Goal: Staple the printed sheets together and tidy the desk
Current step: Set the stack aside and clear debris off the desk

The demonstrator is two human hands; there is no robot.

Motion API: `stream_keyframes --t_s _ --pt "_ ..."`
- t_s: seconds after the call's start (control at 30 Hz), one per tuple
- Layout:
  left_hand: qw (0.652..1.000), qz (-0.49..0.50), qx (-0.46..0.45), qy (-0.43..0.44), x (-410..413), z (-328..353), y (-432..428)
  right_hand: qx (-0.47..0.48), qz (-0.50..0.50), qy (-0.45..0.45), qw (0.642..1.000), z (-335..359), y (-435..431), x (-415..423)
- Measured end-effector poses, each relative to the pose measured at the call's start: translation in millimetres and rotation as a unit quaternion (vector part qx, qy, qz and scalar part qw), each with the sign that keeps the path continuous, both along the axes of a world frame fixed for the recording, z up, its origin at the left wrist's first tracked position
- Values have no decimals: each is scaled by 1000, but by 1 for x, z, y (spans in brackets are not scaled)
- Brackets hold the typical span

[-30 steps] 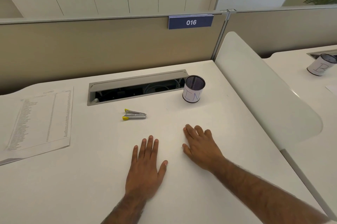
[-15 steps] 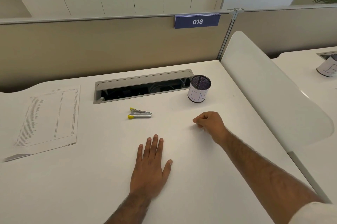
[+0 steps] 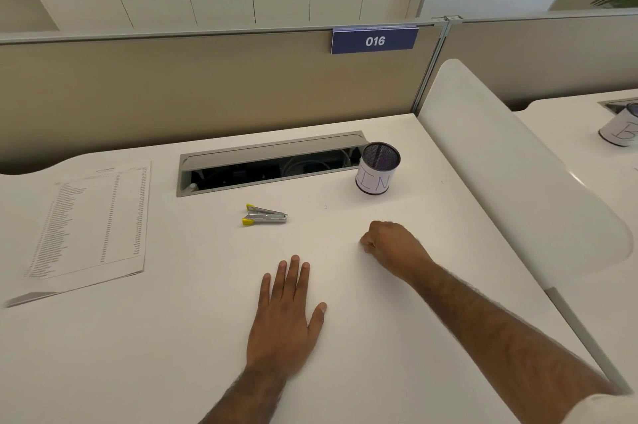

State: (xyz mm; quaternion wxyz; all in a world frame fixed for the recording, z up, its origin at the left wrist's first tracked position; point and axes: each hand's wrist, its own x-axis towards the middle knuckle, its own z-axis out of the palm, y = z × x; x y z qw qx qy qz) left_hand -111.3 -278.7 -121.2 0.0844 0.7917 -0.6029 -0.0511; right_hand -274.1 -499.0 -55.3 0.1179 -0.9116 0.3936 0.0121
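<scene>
Printed sheets [image 3: 93, 220] lie in a stack at the left of the white desk [image 3: 172, 337]. A small metal stapler with yellow tips [image 3: 264, 215] rests on the desk in front of the cable slot. My left hand [image 3: 284, 313] lies flat, palm down, fingers apart, near the desk's middle. My right hand [image 3: 390, 244] is curled into a fist on the desk, to the right of the stapler and below the mesh cup [image 3: 377, 168]. Whether the fist pinches anything small is hidden by the fingers.
An open cable slot [image 3: 269, 164] runs along the back of the desk. A beige partition [image 3: 207, 85] with a blue "016" tag [image 3: 374, 41] stands behind. A white curved divider [image 3: 511, 175] borders the right side; another labelled cup [image 3: 621, 128] sits beyond.
My right hand went from flat on the desk to a closed fist and shifted forward toward the cup. My left hand stayed flat. The view shifted slightly left.
</scene>
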Motion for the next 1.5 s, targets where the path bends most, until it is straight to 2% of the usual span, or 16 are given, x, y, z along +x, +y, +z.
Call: stream_keyframes --t_s 0.27,0.47,0.57,0.63,0.77,0.83,1.0,1.1,1.2,1.27,1.33,1.4,1.5 --pt "1000 1 0 -2 1 -2 0 -34 16 59 998 4 -2 13" --pt "1000 1 4 2 0 -2 0 11 31 101 994 17 -5 25" --pt "1000 3 3 2 0 -1 0 67 -74 -35 994 36 -23 26" --pt "1000 2 -1 2 0 -1 -1 40 -133 -126 982 58 -49 28" --pt "1000 1 1 3 0 -2 1 -15 -209 -200 957 96 -96 32" --pt "1000 1 3 4 -1 -2 0 -10 -229 -205 952 106 -113 35" --pt "1000 2 0 4 -1 -1 -1 -3 -222 -153 963 109 -132 40" --pt "1000 1 -1 5 -1 -1 -1 -18 -226 -194 955 107 -125 40" --pt "1000 3 1 5 -1 0 0 -44 -170 -228 958 98 -98 51" --pt "1000 5 1 6 -1 0 0 -12 -115 -195 974 78 -70 63" --pt "1000 5 1 9 -1 0 0 16 -44 -96 994 49 -42 72" --pt "1000 5 2 9 -2 1 -1 3 15 21 1000 23 -20 75" --pt "1000 3 1 6 -1 2 -2 -41 40 76 995 4 -2 75"
